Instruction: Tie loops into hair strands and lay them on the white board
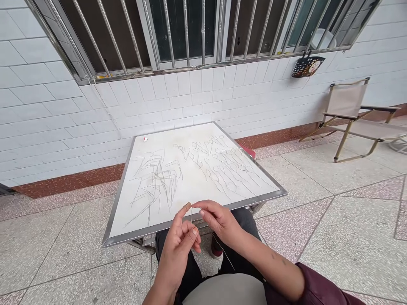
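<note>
A thin pale strand (pixel 224 250) hangs below my hands over my lap, and a short length of it shows between them. My left hand (pixel 182 237) has its index finger raised, with a brownish wrap at the tip, and its thumb bent against the other fingers on the strand. My right hand (pixel 219 220) points its index finger at the left fingertip, with the thumb close beneath. On the white table (pixel 127 212) lie many looped thin pieces (pixel 232 167) at the right and bent thin pieces (pixel 155 178) at the left.
The table's grey metal edge (pixel 197 214) is just beyond my hands. A small red and white item (pixel 145 139) lies at the far left corner. A folding chair (pixel 346 101) stands at the right. A dotted basket (pixel 308 67) hangs from the barred window.
</note>
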Demonstrator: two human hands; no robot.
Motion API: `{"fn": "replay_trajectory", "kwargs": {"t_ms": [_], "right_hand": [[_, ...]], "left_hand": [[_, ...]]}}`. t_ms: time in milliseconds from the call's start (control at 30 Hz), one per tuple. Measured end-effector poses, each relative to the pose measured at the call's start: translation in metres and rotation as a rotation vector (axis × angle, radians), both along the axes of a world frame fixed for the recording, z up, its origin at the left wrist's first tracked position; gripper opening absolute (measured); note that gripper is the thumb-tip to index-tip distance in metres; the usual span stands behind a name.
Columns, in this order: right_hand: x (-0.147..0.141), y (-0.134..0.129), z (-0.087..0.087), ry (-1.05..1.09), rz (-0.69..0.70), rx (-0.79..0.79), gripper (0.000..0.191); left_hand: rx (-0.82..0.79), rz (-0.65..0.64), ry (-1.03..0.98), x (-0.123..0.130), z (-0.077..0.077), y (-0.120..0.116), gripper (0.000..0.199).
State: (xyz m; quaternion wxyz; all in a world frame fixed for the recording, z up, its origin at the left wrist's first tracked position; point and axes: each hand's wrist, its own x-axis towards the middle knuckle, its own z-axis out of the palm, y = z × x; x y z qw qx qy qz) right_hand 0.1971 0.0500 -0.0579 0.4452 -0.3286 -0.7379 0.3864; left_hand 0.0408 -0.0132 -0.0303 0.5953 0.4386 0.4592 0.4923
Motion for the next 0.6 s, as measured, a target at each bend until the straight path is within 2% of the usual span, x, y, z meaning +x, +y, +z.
{"fn": "replay_trajectory", "kwargs": {"t_ms": [167,300,467,600], "right_hand": [[0.019,0.012,-0.004,-0.101,-0.031,0.19,0.028],[0.034,0.018,-0.002,-0.169,0.047,0.287,0.03],[0.042,0.018,0.006,-0.214,0.225,0.29,0.031],[0.04,0.014,0.008,-0.253,0.196,0.273,0.03]], "left_hand": [[-0.094,-0.045,-0.148,-0.014,0.008,0.003,0.062],[-0.162,-0.043,-0.248,-0.028,0.008,0.003,0.063],[-0.195,-0.017,-0.281,-0.042,0.007,0.002,0.066],[-0.201,-0.065,-0.161,-0.043,0.012,-0.001,0.063]]}}
